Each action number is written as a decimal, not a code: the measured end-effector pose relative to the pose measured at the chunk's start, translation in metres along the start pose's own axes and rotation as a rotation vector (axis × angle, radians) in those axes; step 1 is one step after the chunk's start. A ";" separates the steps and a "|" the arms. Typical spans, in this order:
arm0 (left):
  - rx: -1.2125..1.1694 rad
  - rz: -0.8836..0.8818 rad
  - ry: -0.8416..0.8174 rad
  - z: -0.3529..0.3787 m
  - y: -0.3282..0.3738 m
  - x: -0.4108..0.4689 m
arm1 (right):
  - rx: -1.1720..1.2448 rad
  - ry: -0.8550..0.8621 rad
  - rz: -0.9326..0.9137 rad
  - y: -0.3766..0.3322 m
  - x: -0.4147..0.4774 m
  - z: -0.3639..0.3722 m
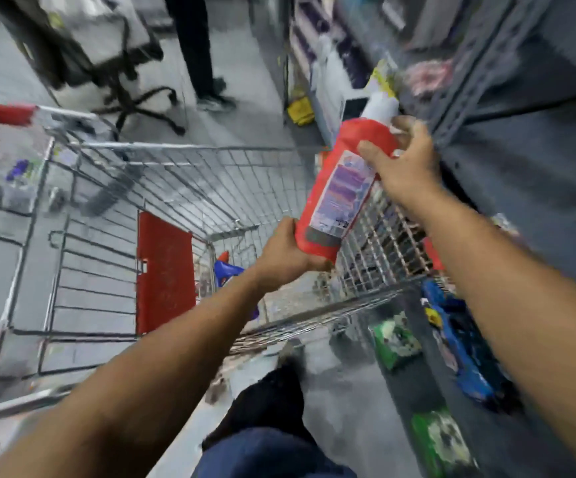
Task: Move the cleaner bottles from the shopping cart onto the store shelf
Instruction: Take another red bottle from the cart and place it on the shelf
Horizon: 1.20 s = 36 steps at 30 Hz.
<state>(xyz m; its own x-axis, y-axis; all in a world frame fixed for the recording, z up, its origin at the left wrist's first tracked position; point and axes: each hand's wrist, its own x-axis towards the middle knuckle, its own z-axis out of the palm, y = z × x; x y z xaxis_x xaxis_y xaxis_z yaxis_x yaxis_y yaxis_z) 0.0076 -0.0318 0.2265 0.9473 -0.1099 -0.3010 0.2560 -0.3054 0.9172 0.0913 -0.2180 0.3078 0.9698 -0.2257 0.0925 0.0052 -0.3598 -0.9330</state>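
Observation:
A red cleaner bottle (340, 188) with a white cap and a pale label is tilted in the air above the right rim of the wire shopping cart (183, 174). My left hand (285, 251) grips its base from below. My right hand (402, 160) is closed around its neck, near the cap. A blue bottle (228, 269) with a red cap lies deep in the cart basket, partly hidden by my left forearm. The grey metal store shelf (507, 139) stands on the right, close to the raised bottle. The view is blurred by motion.
The cart's red child-seat flap (165, 270) hangs inside the basket. Blue and green packs (452, 343) sit on low shelves at right. White and purple products (328, 74) fill the shelving ahead. A person's legs (197, 50) and an office chair (131, 88) stand beyond the cart.

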 end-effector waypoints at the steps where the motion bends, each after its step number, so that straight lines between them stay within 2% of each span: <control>1: -0.028 0.053 0.009 0.004 0.014 -0.013 | 0.003 0.034 -0.053 -0.022 -0.012 -0.015; 3: -0.041 0.140 0.076 0.015 0.038 -0.037 | -0.029 0.072 -0.109 -0.063 -0.035 -0.042; 8: 0.166 0.411 0.356 0.060 0.096 -0.105 | -0.108 0.163 -0.101 -0.135 -0.105 -0.117; 11: 0.157 0.559 0.370 0.093 0.112 -0.139 | -0.169 0.346 -0.078 -0.152 -0.141 -0.158; 14: 0.077 0.676 0.223 0.117 0.119 -0.163 | -0.046 0.406 -0.070 -0.160 -0.172 -0.192; 17: -0.044 0.735 -0.143 0.136 0.126 -0.179 | -0.006 0.492 -0.118 -0.157 -0.211 -0.228; 20: -0.082 0.630 -0.563 0.157 0.137 -0.181 | 0.017 0.543 -0.148 -0.144 -0.249 -0.266; 21: -0.048 0.621 -0.643 0.167 0.140 -0.179 | 0.027 0.543 -0.158 -0.138 -0.262 -0.279; 23: 0.084 0.661 -0.714 0.197 0.147 -0.183 | 0.034 0.547 -0.178 -0.125 -0.289 -0.307; 25: 0.187 0.718 -0.709 0.231 0.154 -0.195 | 0.000 0.578 -0.168 -0.113 -0.315 -0.334; 33: 0.263 0.746 -0.881 0.393 0.140 -0.261 | -0.333 0.755 0.028 -0.061 -0.409 -0.431; 36: 0.298 0.767 -0.892 0.430 0.129 -0.279 | -0.355 0.772 0.109 -0.040 -0.436 -0.458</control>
<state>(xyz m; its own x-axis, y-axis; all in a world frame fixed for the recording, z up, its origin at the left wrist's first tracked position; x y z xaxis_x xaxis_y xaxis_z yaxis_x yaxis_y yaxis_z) -0.3063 -0.4473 0.3165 0.3380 -0.9345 0.1121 -0.4787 -0.0682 0.8753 -0.4436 -0.5194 0.4639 0.5217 -0.7826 0.3397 -0.2801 -0.5332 -0.7983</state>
